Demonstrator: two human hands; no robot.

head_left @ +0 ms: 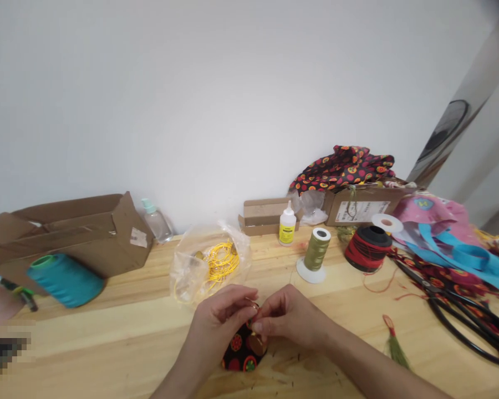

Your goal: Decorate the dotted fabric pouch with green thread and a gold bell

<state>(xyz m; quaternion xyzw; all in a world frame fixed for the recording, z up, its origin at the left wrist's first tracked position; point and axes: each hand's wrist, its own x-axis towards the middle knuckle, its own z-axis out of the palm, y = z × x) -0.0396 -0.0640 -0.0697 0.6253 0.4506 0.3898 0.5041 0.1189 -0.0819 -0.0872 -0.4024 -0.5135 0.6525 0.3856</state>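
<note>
Near the front middle of the table, my left hand [224, 316] is closed in a pinch at the top of a small black fabric piece [243, 352] with red and orange round patterns. My right hand [280, 318] pinches at the same top edge from the right, its fingertips close to those of my left hand. A thin reddish cord or loop shows between the fingertips. Beneath my right fingers a round brownish, shiny part lies against the fabric. The fingers partly hide the fabric's top.
Behind my hands lies a plastic bag [187, 271] with yellow cord [223, 261]. A glue bottle [287, 226], green thread spool [317, 249] and red thread spool [368, 249] stand beyond. Right are scissors [444, 305] and a tassel [396, 346]; left, a teal cone [66, 280] and cardboard box [120, 233].
</note>
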